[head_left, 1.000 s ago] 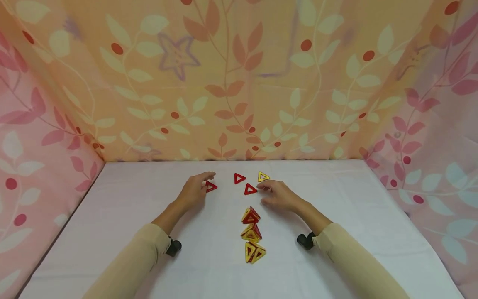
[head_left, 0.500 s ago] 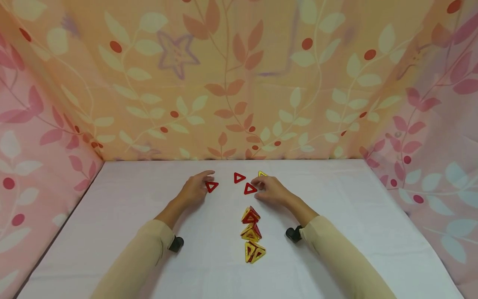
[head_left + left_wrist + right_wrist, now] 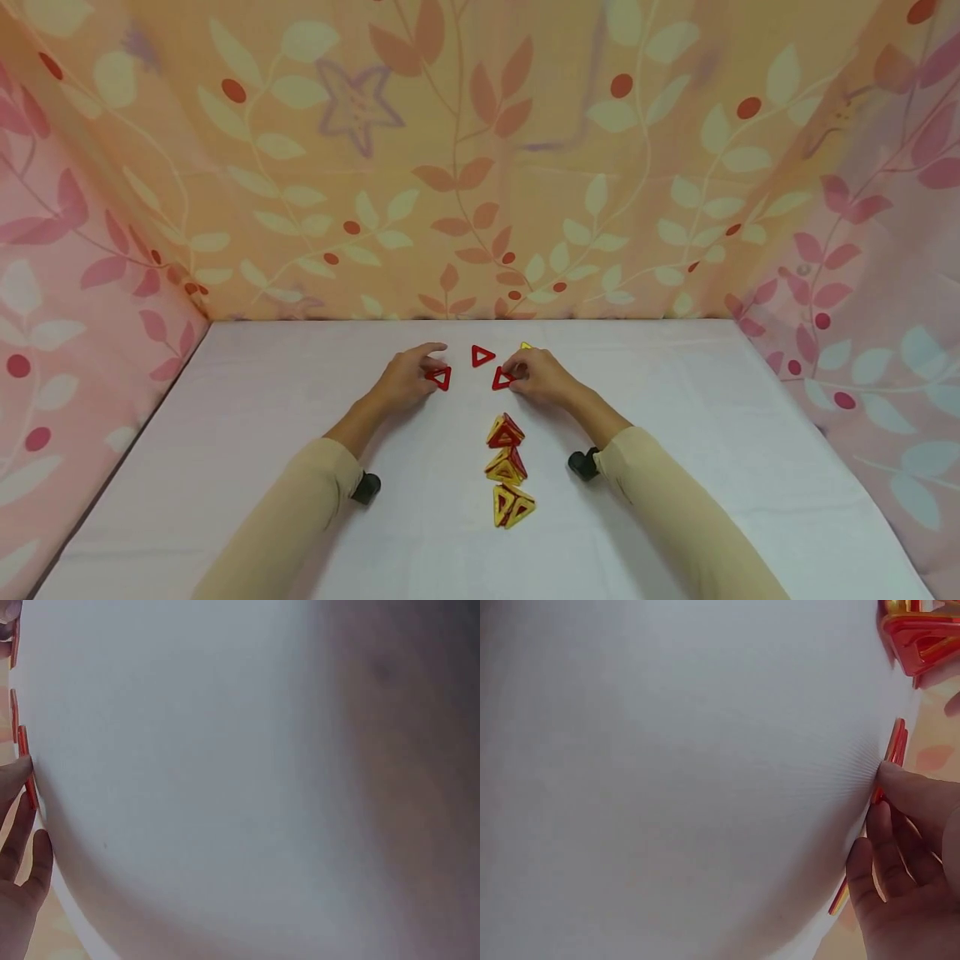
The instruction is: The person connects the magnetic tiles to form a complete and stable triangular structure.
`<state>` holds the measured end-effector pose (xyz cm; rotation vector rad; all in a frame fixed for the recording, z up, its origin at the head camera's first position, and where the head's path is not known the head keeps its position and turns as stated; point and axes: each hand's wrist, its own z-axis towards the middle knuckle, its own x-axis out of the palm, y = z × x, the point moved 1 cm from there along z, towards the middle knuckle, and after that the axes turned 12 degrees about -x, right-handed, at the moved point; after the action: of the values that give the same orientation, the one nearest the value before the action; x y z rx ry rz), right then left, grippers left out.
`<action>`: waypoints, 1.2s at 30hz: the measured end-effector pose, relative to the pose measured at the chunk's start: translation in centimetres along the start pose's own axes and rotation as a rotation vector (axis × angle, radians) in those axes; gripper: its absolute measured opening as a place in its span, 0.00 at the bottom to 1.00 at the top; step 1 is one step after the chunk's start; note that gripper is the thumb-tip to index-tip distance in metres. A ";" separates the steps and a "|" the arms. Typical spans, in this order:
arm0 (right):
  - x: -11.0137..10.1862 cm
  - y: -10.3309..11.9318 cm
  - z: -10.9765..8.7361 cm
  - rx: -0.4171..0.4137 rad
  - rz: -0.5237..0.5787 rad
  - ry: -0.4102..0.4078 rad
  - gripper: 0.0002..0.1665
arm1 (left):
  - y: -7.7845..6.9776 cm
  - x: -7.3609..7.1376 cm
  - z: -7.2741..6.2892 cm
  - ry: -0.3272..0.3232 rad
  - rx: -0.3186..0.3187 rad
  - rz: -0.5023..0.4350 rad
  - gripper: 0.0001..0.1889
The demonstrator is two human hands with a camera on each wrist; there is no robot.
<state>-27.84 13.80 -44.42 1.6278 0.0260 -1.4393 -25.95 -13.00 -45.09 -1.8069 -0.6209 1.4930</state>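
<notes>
My left hand (image 3: 407,379) pinches a red triangular magnetic tile (image 3: 444,379) between thumb and fingers, its index finger stretched out above. In the left wrist view that tile (image 3: 23,739) appears edge-on at the fingertips. Across from it, my right hand (image 3: 543,377) has thumb and fingertips on a second red tile (image 3: 498,381), partly covered by the fingers. The right wrist view shows this tile (image 3: 894,742) pinched close to the tabletop. Between and behind the hands lies a third red tile (image 3: 482,356). A yellow tile (image 3: 526,345) is mostly hidden behind the right hand.
Three small red and yellow pyramids stand in a column toward the front: the far one (image 3: 505,431), the middle one (image 3: 506,466) and the near one (image 3: 513,505). White cloth covers the table (image 3: 262,417). A patterned curtain (image 3: 480,167) rises along its back edge.
The left hand has shifted right, bringing its red tile along and turning it. The right hand has moved left onto the second red tile and now covers most of the yellow one.
</notes>
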 end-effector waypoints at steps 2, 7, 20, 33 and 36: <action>0.0 0.0 0.0 -0.006 0.002 0.000 0.12 | -0.1 0.2 0.1 0.009 -0.017 -0.001 0.33; 0.0 0.1 -0.1 -0.032 0.013 0.000 0.13 | -0.6 0.7 0.2 0.023 -0.039 -0.010 0.33; -0.4 0.5 -0.2 -0.013 0.032 0.073 0.19 | -1.7 2.2 0.1 0.048 -0.046 0.003 0.33; -0.3 0.6 -0.2 -0.035 0.018 0.087 0.18 | -2.9 3.6 0.5 0.070 -0.013 0.024 0.32; -0.3 0.6 -0.1 -0.049 0.006 0.088 0.17 | -3.1 3.8 0.6 0.071 -0.005 0.033 0.32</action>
<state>-27.50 13.67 -43.85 1.6486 0.1061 -1.3522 -25.53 -8.07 -45.17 -1.8734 -0.5627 1.4430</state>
